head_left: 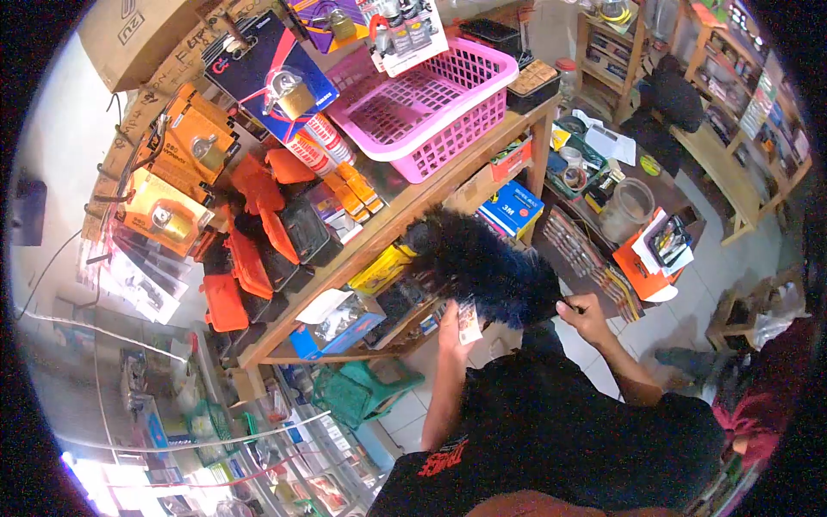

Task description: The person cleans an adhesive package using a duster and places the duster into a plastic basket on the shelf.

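Observation:
My left hand [450, 330] is closed on a small printed paper that looks like a banknote [469, 322], pinched near the front of the wooden shelf unit. My right hand [587, 320] is curled shut at the right end of a bushy black feather duster [487, 263]. The grip end is mostly hidden by the fingers. The duster's plumes stretch left across the shelf front, close above the banknote, and hide part of the goods behind. Beyond the plumes sits a blue 3M box [512, 209].
A pink plastic basket [418, 155] stands on the wooden shelf unit [362, 250], beside orange-lidded boxes [251, 258] and hanging padlock packs [168, 215]. A green plastic stool [357, 394] is below left. A person in maroon clothing [767, 405] is at right, near a low wooden stand [745, 314].

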The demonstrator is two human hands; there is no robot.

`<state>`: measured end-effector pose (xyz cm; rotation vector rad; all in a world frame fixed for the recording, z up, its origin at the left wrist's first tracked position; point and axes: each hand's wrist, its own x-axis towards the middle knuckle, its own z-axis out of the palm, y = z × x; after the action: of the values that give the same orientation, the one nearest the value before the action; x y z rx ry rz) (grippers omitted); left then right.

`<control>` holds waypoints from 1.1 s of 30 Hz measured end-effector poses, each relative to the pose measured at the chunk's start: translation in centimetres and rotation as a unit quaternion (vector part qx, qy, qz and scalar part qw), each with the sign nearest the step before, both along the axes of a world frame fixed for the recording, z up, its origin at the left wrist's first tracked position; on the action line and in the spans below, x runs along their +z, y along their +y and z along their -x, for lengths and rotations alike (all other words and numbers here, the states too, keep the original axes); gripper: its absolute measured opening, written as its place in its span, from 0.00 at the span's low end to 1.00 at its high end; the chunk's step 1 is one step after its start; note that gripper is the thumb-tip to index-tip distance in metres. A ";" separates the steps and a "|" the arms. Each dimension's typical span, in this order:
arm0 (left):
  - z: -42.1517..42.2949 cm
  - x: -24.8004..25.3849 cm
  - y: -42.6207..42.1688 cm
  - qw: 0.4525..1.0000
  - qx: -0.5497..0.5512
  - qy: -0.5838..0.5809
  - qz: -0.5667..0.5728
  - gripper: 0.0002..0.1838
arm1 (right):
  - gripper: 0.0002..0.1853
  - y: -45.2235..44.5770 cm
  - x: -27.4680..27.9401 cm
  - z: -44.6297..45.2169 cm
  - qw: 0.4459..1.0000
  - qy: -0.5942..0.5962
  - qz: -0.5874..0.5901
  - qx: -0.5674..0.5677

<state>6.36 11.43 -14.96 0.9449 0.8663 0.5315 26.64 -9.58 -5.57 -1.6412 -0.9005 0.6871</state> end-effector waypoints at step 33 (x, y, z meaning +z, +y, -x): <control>-3.1 13.1 -0.3 0.898 0.146 -0.413 -0.031 0.43 | 0.19 1.8 1.4 6.7 0.987 -0.131 0.081 0.051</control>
<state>9.41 11.18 -1.86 0.5461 0.2075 1.1218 19.95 -7.75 -4.19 -1.8710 -1.1485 0.6378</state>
